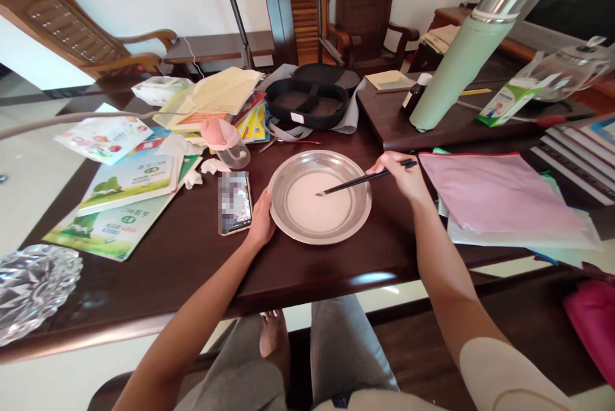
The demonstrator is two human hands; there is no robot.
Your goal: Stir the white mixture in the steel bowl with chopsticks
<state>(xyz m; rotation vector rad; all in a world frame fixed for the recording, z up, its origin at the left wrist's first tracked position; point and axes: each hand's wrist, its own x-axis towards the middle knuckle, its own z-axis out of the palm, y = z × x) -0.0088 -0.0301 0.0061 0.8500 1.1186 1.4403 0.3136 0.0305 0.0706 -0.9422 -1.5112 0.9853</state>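
In front of me on the dark table is a round, shallow metal bowl [320, 235] with a pale, milky content [314, 212] covering its bottom. My left hand [263, 216] grips its left rim, fingers partly hidden at the side. Over the right rim, my right hand [396, 174] is closed around black chopsticks [358, 181], held slanting down to the left. Their tips meet the pale surface near the middle of the bowl. A phone [235, 203] with a blurred screen lies just left of my left hand.
Left are booklets [129, 180], a pink-lidded cup [230, 145] and a cut-glass dish [36, 286]. Behind the bowl lies an open black case [307, 104]. Right are a pink zip pouch [500, 190] and a tall green thermos [461, 68]. The table's front edge [307, 296] is near my legs.
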